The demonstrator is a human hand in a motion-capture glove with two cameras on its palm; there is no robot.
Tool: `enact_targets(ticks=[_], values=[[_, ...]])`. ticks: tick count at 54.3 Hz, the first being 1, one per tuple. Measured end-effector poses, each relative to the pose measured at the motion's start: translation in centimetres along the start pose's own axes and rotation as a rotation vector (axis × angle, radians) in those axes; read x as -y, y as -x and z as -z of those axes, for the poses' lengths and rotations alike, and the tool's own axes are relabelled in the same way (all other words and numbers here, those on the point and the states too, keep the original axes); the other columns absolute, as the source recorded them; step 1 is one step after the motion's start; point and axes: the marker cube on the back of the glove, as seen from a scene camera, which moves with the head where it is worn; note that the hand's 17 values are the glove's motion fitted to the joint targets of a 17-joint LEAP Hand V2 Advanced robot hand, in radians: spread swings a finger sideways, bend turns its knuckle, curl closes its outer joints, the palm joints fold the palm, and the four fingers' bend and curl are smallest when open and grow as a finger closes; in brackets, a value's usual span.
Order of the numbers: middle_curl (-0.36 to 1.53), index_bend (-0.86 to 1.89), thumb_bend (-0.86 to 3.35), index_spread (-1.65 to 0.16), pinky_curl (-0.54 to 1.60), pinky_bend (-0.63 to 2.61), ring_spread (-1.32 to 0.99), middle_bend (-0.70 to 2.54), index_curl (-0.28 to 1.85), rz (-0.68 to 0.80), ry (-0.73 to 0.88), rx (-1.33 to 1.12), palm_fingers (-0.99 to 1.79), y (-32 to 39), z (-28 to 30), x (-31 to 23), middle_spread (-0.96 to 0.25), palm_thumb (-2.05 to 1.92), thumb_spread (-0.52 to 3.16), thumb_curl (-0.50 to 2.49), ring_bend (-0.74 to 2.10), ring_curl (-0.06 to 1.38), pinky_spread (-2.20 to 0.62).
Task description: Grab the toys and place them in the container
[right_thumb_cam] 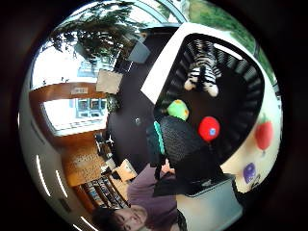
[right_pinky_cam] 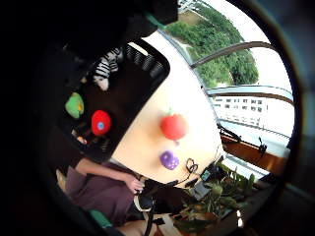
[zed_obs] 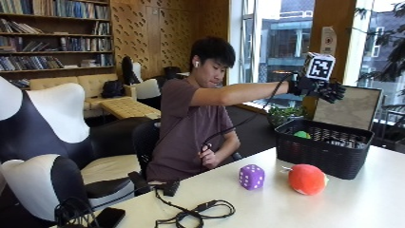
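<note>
My gloved right hand [zed_obs: 326, 90] hovers high above the black basket [zed_obs: 316, 152], fingers spread and holding nothing. Inside the basket lie a striped plush [right_thumb_cam: 202, 67], a green toy [right_thumb_cam: 178, 109] [zed_obs: 302, 135] and a red round toy [right_thumb_cam: 209, 128]. On the table, beside the basket, sit a red-orange plush fruit [zed_obs: 307, 179] [right_pinky_cam: 173, 126] and a purple die [zed_obs: 251, 176] [right_pinky_cam: 169, 160]. The basket [right_pinky_cam: 147, 83] shows the same toys from above: the green toy [right_pinky_cam: 75, 105] and the red round toy [right_pinky_cam: 101, 122].
The pale table [zed_obs: 265, 209] carries a black cable [zed_obs: 190, 213] near its front edge. The person's bare left hand [zed_obs: 208, 156] rests near the lap. A black-and-white chair [zed_obs: 44, 142] stands beside the table. Potted plants [zed_obs: 286, 113] stand by the window.
</note>
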Motion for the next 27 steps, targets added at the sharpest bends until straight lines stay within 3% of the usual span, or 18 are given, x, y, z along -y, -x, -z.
enact_targets(ticks=[2,6,8,12,17,20,25,27], values=[[0.45,0.01,-0.05,-0.17,0.41,1.02,0.05,0.10,0.38,0.006,-0.003,0.012,-0.43,-1.2,0.5,-0.6,0.09,-0.06,1.23,0.59,0.52,0.34,0.05],[0.41,0.02,-0.04,-0.16,0.39,0.98,0.07,0.10,0.33,0.205,-0.025,0.172,-0.40,-2.7,2.0,-2.8,0.10,-0.05,1.26,0.54,0.49,0.33,0.06],[0.40,0.02,-0.04,-0.16,0.39,0.97,0.07,0.10,0.31,0.224,-0.035,0.191,-0.39,-4.1,2.4,-3.6,0.10,-0.05,1.26,0.51,0.48,0.32,0.06],[0.36,0.06,-0.04,-0.16,0.37,0.94,0.07,0.10,0.28,0.105,-0.055,0.084,-0.34,-10.1,2.3,-5.4,0.10,-0.04,1.28,0.47,0.44,0.31,0.07],[0.33,0.06,-0.03,-0.16,0.37,0.92,0.08,0.10,0.25,0.099,-0.033,0.062,-0.32,-16.9,2.0,-9.0,0.10,-0.03,1.29,0.43,0.41,0.31,0.07],[0.31,0.06,-0.03,-0.16,0.36,0.92,0.08,0.10,0.24,-0.030,-0.023,0.014,-0.30,-19.6,1.5,-10.0,0.10,-0.03,1.30,0.42,0.40,0.31,0.07],[0.29,0.06,-0.03,-0.16,0.36,0.92,0.08,0.10,0.22,-0.004,-0.011,0.040,-0.29,-23.2,0.8,-12.3,0.10,-0.03,1.30,0.39,0.38,0.30,0.08],[0.28,0.06,-0.03,-0.16,0.36,0.92,0.08,0.11,0.21,-0.086,-0.007,0.042,-0.29,-25.1,0.2,-13.0,0.10,-0.02,1.30,0.38,0.38,0.30,0.07]])
